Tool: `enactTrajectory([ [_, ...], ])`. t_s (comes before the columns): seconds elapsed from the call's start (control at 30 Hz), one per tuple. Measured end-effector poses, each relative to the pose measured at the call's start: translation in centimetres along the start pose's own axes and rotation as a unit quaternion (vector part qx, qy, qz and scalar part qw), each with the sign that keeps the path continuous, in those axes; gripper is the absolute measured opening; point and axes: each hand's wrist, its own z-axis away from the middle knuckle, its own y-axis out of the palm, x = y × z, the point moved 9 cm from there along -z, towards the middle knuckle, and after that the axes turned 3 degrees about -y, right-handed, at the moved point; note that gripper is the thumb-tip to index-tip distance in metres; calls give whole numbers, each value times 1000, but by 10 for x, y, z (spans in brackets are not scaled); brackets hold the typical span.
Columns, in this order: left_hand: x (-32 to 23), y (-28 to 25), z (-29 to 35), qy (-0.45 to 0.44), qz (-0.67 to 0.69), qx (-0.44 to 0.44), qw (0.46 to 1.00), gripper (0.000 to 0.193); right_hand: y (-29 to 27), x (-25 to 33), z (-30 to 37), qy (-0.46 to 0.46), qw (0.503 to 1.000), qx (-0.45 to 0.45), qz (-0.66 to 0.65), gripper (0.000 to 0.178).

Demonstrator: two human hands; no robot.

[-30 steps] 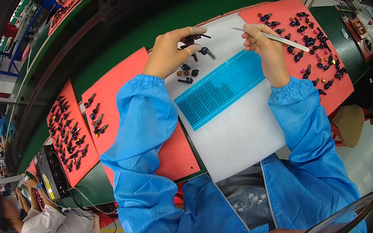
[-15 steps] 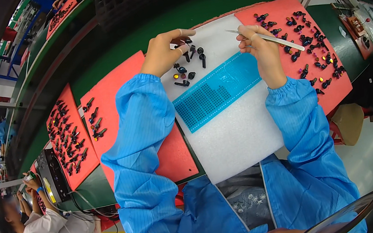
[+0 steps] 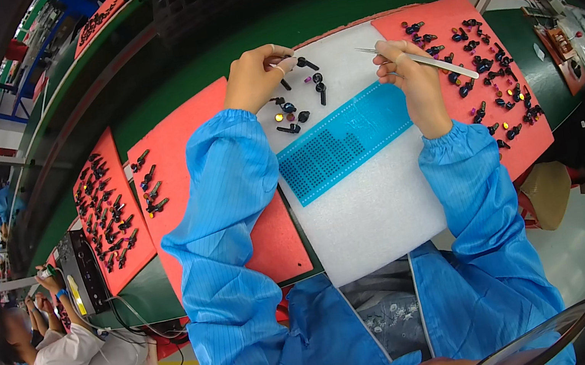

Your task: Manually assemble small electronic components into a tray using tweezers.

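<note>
My left hand is at the far left part of a white foam sheet, thumb and forefinger pinched on a small black stalked part, mostly hidden by the fingers. Another black part lies right beside the fingertips. My right hand grips metal tweezers, their thin tips pointing left above the foam, with nothing visible between them. Finger cots cover some fingertips. Between the hands, a blue perforated strip lies slantwise, its left part filled with rows of dark dots. Several black parts lie loose behind it.
A red foam sheet on the right bears many black parts with purple and yellow pieces. More red sheets with black parts lie left. A black box with cables stands at the table's left. Another person sits beyond it.
My left hand has shifted slightly, its fingers closing together; the black parts near its fingertips have changed place. My right hand with the tweezers has barely moved.
</note>
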Motion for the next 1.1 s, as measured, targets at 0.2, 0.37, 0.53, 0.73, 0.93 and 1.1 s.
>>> enactTrajectory([
  [0.2, 10, -3, 2, 22, -4, -16, 1000, 29, 2, 1, 1, 0, 1000, 2, 8, 18],
  [0.37, -2, -18, 28, 54, -98, -36, 993, 47, 6, 0, 1, 7, 1000, 9, 5, 18],
  [0.53, -21, -2, 119, 41, -200, -10, 979, 95, 8, -2, 6, 17, 999, 22, 15, 17],
  [0.73, -21, 26, 157, 53, -228, -3, 972, 114, 34, -9, 16, 34, 991, 107, 69, 16],
  [0.93, -8, 12, 145, 43, -164, 56, 984, 109, 49, -23, 28, 99, 972, 177, 116, 17],
  [1.1, -1, 5, 148, 31, -171, 82, 981, 105, 62, -36, 38, 111, 950, 255, 145, 18],
])
